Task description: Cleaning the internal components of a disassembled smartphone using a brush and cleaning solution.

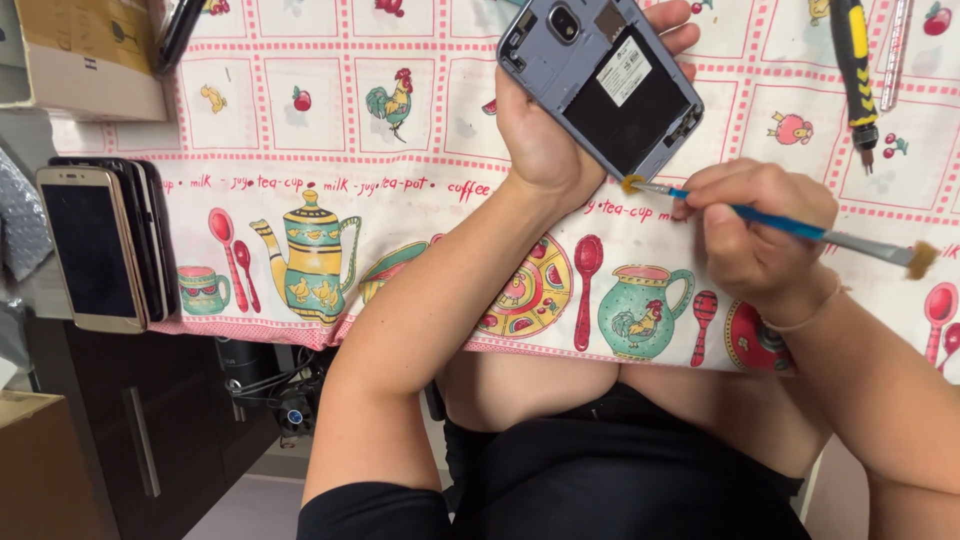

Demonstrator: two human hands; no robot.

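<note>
My left hand (545, 135) holds an opened grey phone (600, 80) with its back cover off, tilted above the table; the black battery bay and a white label show. My right hand (760, 225) grips a thin blue-handled brush (790, 228) like a pen. Its yellowish tip touches the phone's lower edge. The brush's far end has a second tuft of bristles at the right.
A patterned cloth (330, 190) with teapots, spoons and roosters covers the table. A stack of phones (100, 245) lies at the left edge. A yellow-black screwdriver (855, 65) and a slim metal tool (893, 50) lie at the top right. A cardboard box (85, 55) sits top left.
</note>
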